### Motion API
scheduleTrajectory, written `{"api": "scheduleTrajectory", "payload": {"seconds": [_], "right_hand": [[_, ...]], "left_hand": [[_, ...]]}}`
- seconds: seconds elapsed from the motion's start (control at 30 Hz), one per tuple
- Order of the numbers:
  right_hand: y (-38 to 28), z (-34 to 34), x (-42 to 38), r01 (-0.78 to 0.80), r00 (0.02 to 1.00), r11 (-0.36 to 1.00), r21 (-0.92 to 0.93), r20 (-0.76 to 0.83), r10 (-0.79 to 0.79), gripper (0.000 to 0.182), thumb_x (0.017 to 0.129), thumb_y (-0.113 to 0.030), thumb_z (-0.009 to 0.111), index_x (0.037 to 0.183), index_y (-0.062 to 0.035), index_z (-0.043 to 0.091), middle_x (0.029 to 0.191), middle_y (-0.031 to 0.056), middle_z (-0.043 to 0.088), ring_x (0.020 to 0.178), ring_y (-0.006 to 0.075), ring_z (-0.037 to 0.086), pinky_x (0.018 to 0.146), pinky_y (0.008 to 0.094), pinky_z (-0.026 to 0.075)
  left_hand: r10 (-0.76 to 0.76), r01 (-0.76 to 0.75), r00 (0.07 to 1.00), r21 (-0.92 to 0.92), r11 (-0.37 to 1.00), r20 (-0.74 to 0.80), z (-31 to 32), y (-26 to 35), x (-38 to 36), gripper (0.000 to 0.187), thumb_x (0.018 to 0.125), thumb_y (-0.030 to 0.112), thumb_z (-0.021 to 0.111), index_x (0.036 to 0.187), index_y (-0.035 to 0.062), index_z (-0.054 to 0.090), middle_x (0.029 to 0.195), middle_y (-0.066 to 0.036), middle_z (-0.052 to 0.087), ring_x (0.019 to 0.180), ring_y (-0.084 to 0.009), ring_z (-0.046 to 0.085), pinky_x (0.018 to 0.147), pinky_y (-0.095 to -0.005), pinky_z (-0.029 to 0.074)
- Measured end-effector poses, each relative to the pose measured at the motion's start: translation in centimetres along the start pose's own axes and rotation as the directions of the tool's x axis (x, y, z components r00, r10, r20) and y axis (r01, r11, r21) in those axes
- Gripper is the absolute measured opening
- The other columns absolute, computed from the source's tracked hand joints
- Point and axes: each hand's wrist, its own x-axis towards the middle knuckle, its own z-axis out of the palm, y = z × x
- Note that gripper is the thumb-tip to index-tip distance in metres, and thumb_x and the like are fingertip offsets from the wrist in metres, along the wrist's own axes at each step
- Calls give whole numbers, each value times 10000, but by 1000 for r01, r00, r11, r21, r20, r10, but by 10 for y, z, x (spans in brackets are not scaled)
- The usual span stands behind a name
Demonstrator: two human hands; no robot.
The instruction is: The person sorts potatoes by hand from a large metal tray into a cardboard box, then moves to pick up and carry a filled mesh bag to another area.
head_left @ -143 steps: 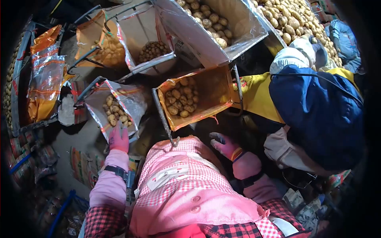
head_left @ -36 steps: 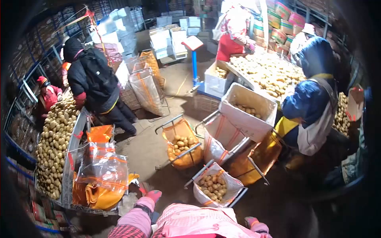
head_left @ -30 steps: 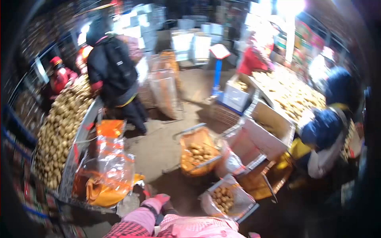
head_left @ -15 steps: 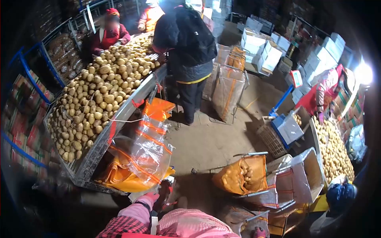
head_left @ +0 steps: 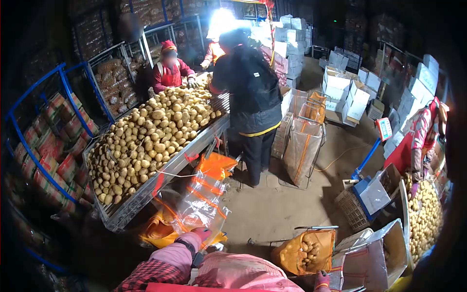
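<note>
My gloved left hand (head_left: pixel 201 233) reaches forward over the lower end of a stack of clear plastic bags with orange bands (head_left: pixel 197 207). It overlaps the bags' edge, and its fingers are too blurred to read. At the bottom edge, my gloved right hand (head_left: pixel 322 281) has curled fingers; what they hold, if anything, is hidden. It is just below an orange sack (head_left: pixel 287 256), propped wide on a metal frame with potatoes (head_left: pixel 310 250) inside. Beside that hand stands a clear plastic bag (head_left: pixel 362 265) on another frame.
A sloped metal sorting table (head_left: pixel 168 192) heaped with potatoes stands at left. A person in dark clothes (head_left: pixel 255 97) and a person in red (head_left: pixel 170 70) are at it. At right, another person (head_left: pixel 421 141) handles potatoes near a scale (head_left: pixel 383 129) and crates (head_left: pixel 352 209).
The view has shifted, so most of the scene sits further right and lower. My left hand has moved forward onto the lower part of the bag stack; my right hand stays low by the sacks.
</note>
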Motion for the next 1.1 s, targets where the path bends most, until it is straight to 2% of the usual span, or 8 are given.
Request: {"api": "scheduleTrajectory", "payload": {"seconds": [0.47,0.53,0.6,0.67,0.83,0.93,1.0,1.1], "right_hand": [[-38,1,-43,-343,936,933,104,-44,349,312,844,-239,728,1093,-53,705,910,39,674,745,134,549,683,302,485],[-26,-4,-49,-71,994,906,-417,43,98,413,849,-276,676,1236,-154,604,1062,117,641,875,250,583,767,385,503],[-41,-11,-75,195,978,359,-913,207,-4,480,853,-293,573,1327,-343,516,1137,220,598,989,414,617,829,479,524],[-105,14,-95,-442,887,839,-318,-297,354,474,821,-391,702,1116,-21,670,935,199,697,882,296,659,802,420,499],[-221,77,-124,-552,700,804,223,-400,592,228,875,-252,688,977,-53,725,827,79,700,721,158,653,662,332,528],[-151,107,-128,-660,706,708,-252,-532,468,300,867,-306,694,1057,-75,719,875,80,714,768,168,664,723,328,534],[-185,138,-122,-671,693,730,-133,-462,553,364,848,-342,684,1115,-96,703,964,113,723,898,229,679,814,355,523],[-259,176,-114,-734,649,637,-236,-521,554,497,832,-368,671,1261,-122,619,1128,162,685,1015,280,667,872,387,516]], "left_hand": [[49,-56,997,119,991,56,-15,67,55,634,832,569,527,1263,112,610,1261,-189,611,1183,-353,569,1015,-409,425],[44,-64,992,166,984,117,-5,59,88,650,838,579,526,1249,83,614,1245,-211,614,1171,-362,575,1008,-415,429],[67,-112,979,235,966,192,-11,69,114,654,857,589,504,1231,66,621,1216,-231,623,1139,-373,591,984,-432,439],[181,-242,961,315,918,211,-13,47,157,631,869,587,497,1196,67,641,1200,-234,629,1120,-374,599,954,-443,450],[181,-255,950,295,921,256,-48,116,215,573,868,555,521,1159,82,664,1181,-212,643,1126,-375,592,957,-428,448],[154,-199,963,197,960,222,-76,145,243,601,832,571,559,1166,82,655,1189,-201,643,1150,-377,578,992,-415,434],[70,-157,972,400,903,223,-81,141,282,555,866,575,514,1222,163,620,1258,-215,592,1189,-382,552,1004,-440,425],[239,-589,804,674,446,544,-91,81,409,410,959,472,431,1320,305,530,1325,-241,528,1205,-396,540,993,-496,430]]}}
